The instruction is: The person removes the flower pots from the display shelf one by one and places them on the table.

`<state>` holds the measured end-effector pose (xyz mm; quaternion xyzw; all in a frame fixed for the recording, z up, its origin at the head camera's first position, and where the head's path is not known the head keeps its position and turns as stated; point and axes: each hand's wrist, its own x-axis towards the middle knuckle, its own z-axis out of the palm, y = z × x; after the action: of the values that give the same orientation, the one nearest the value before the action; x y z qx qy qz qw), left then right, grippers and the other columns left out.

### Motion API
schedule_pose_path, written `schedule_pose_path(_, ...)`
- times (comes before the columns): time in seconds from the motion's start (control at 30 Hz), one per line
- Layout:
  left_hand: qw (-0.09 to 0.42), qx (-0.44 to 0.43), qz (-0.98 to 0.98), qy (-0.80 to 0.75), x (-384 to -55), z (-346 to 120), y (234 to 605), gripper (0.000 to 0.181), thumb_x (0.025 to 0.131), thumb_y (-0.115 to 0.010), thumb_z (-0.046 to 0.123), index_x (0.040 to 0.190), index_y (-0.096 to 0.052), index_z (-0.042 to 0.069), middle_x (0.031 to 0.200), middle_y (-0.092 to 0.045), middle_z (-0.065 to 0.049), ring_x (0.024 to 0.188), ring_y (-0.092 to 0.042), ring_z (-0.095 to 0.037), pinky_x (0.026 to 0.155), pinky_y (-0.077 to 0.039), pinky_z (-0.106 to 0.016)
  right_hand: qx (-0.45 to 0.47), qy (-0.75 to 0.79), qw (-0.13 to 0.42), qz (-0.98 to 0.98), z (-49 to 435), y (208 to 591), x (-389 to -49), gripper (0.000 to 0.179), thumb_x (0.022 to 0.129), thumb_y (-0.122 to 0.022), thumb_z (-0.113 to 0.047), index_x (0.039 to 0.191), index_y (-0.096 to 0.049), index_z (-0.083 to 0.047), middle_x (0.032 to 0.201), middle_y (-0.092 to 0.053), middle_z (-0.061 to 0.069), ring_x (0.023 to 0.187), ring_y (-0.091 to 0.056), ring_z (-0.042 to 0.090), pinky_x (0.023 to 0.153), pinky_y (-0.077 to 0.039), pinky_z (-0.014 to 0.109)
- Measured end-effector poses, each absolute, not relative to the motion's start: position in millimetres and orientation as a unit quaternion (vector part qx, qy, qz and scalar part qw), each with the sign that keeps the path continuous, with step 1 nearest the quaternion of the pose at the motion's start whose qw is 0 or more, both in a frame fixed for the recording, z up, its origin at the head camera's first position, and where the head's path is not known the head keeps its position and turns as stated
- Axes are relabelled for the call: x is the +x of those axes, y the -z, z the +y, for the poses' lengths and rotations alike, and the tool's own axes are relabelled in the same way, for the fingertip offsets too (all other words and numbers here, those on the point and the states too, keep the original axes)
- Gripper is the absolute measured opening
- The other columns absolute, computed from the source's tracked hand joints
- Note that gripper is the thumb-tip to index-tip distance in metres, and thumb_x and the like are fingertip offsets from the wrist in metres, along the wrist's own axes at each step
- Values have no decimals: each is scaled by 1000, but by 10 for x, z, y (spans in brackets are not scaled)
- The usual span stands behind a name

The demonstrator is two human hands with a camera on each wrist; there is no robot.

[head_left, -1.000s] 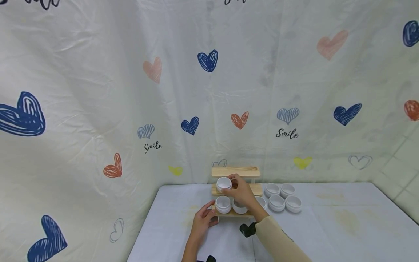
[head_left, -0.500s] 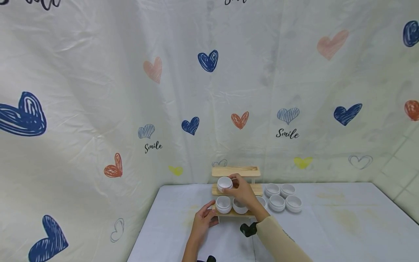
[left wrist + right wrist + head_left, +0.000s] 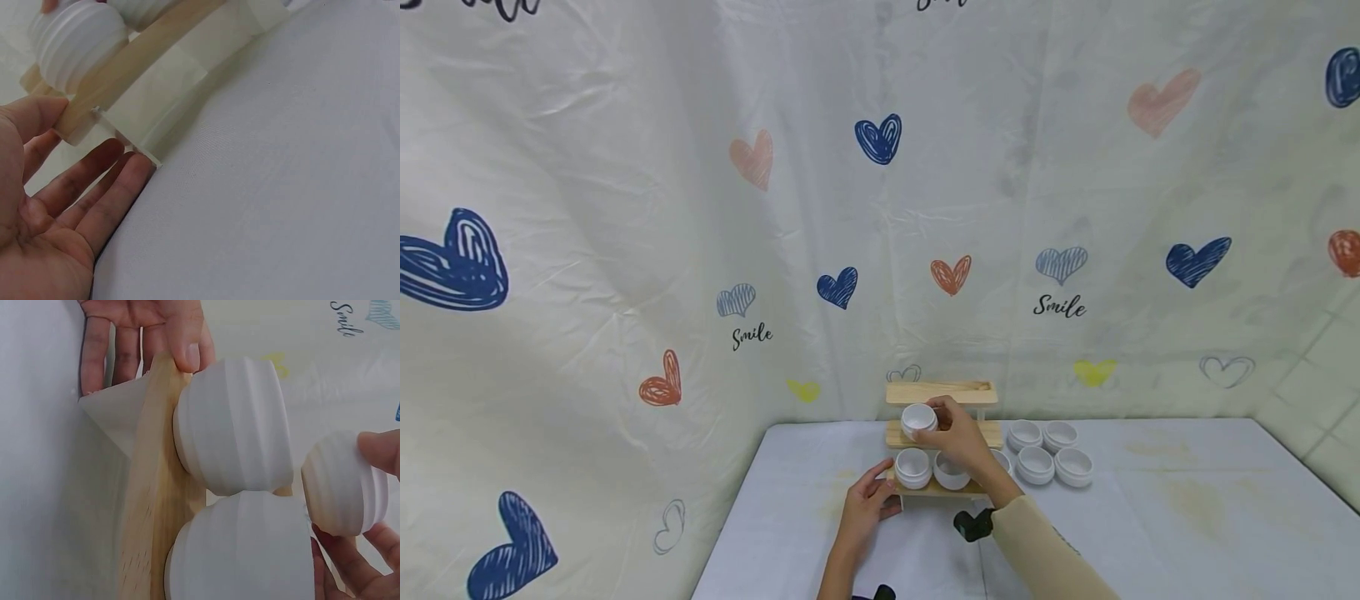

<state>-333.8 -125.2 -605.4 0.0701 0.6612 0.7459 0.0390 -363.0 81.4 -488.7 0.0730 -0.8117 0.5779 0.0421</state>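
Note:
A small white ribbed cup (image 3: 918, 422) is pinched between the thumb and fingers of my right hand (image 3: 957, 437), over the left part of the middle shelf of a wooden tiered stand (image 3: 936, 492). In the right wrist view this cup (image 3: 337, 482) stands upright relative to the shelves, thumb on one side and fingers on the other. My left hand (image 3: 861, 510) grips the left end of the lowest shelf; in the left wrist view its thumb lies on the wood and other fingers touch the pale side support (image 3: 128, 137). White cups (image 3: 913, 469) line the lowest shelf, partly hidden behind my right hand.
Several more white cups (image 3: 1073, 467) stand grouped on the white-covered table (image 3: 1150, 533), right of the stand. The top shelf (image 3: 940, 392) is bare. Behind the table hangs a curtain (image 3: 880, 217) printed with hearts.
My right hand has shifted slightly to the right with the cup along the middle shelf. The left hand keeps its grip on the stand's end.

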Motion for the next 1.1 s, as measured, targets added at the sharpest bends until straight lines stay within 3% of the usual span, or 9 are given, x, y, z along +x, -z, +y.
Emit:
schedule_pose_path(0.2,36,70,664,-744,-3342,-1252,6062,50,101,-65,20,148,-53,5,103,-70,-2,95,-70,-13,86,-64,-41,82,-597,41,-797,848,4897,-3630,57,85,-84,-21,133,-56,-11,134,-64,15,123,-62,29,108,-51,49)
schedule_pose_path(0.7,37,62,664,-744,-3321,-1242,6020,50,102,-64,18,148,-52,5,101,-69,0,95,-68,-13,88,-63,-45,86,-601,89,-790,879,4955,-3572,61,85,-84,-18,139,-57,-13,131,-63,14,117,-64,27,104,-55,45)
schedule_pose_path(1.1,38,59,660,-748,-3306,-1236,5997,50,101,-65,18,148,-53,5,102,-69,0,96,-68,-14,89,-63,-47,79,-607,106,-784,953,4904,-3425,64,85,-83,-13,141,-54,-15,134,-62,13,122,-62,30,103,-57,40)
